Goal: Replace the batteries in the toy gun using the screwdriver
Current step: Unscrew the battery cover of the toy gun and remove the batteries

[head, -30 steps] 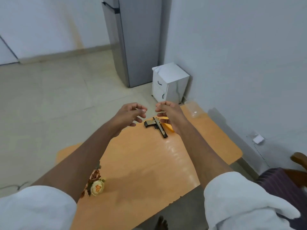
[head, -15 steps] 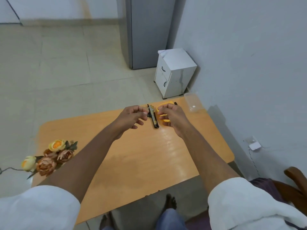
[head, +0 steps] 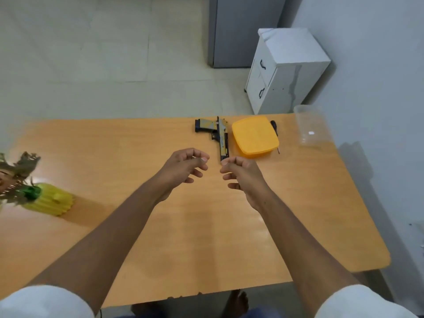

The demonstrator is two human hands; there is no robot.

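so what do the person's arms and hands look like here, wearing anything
Both forearms are bare from the elbow down. Each upper arm has a short white sleeve, the other sleeve matching it. The left hand and right hand wear no gloves; no rings, watch or bracelets are visible.

Both arms reach fwd from the bottom, bare from the white sleeves down. They angle in toward each other, so the hands end up close tog. w/ a small gap between. Left hand (head: 183, 167) is held up, fingers loosely curled, thumb near the fingertips, nothing in it. Right hand (head: 241, 173) is the same: fingers softly bent, thumb side up, holding nothing. Fingertips of both hands point at each other but don't touch. Both wrists look straight, in line w/ the forearms. Can't tell if the hands touch anything below them.
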